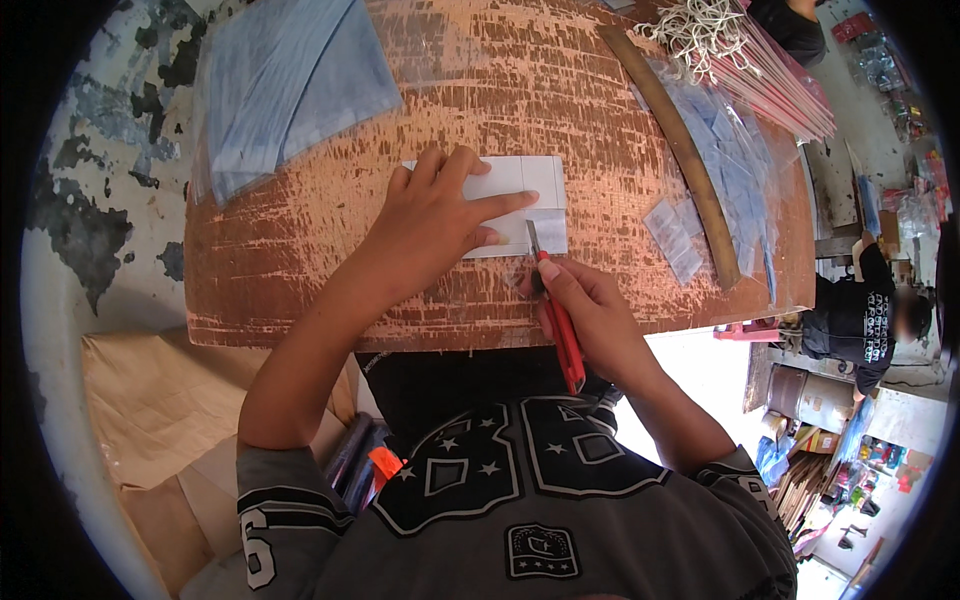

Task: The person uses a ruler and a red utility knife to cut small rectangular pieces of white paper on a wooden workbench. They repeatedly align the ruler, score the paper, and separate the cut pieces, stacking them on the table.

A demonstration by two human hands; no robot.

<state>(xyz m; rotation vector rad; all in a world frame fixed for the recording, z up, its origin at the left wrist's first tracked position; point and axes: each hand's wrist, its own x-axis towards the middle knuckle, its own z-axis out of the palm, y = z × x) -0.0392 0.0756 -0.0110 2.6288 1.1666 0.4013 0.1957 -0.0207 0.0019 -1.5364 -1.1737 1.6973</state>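
Note:
A white card (543, 180) marked with thin dark lines lies on the worn wooden table near its front edge. My left hand (432, 208) rests on the card with fingers spread, pressing it down. In my right hand (592, 308) is a red utility knife (566, 340), its blade pointing away from me. The blade tip is over the lower right part of the card, beside a small greyish translucent piece (546, 230). Whether the blade touches that piece cannot be made out. My left palm and fingers hide the card's left part.
Blue film sheets (300, 95) in clear plastic lie at the far left. A long wooden strip (680, 150) crosses the right side, near small clear pieces (674, 240) and more blue film (735, 150). Pink sticks with white strings (770, 85) lie far right. Another person (860, 310) is beyond the table.

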